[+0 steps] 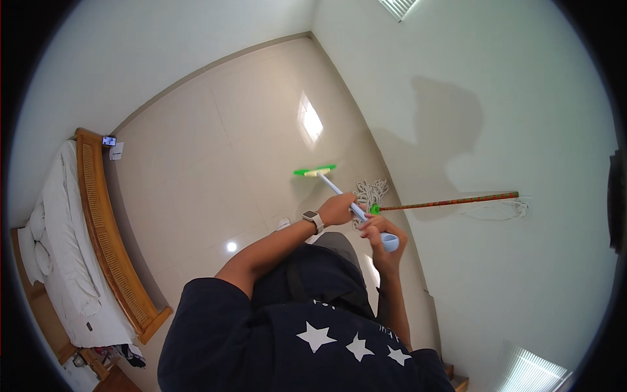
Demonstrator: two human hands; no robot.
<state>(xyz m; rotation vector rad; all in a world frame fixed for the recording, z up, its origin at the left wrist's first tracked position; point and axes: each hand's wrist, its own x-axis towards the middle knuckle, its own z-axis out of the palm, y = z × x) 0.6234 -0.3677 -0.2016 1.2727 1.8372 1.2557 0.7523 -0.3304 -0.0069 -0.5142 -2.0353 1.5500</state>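
Broom (331, 185), one: runs forward-left from the fingers; my left hand (336, 209) and right hand (378, 231) wrapped round it. Mop (372, 190): just beyond the right fingers. Step, I judge: sweeping; next calls for strokes clear of mop strands.

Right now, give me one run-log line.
Left hand: gripping green-headed floor tool; right hand: gripping handle end; string mop: against wall

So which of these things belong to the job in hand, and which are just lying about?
In use:
Green-headed floor tool, gripped by the left hand and right hand

Just about:
String mop, leaning on the wall, not held; perhaps related
Phone-like device with a lit screen
White paper
Bed
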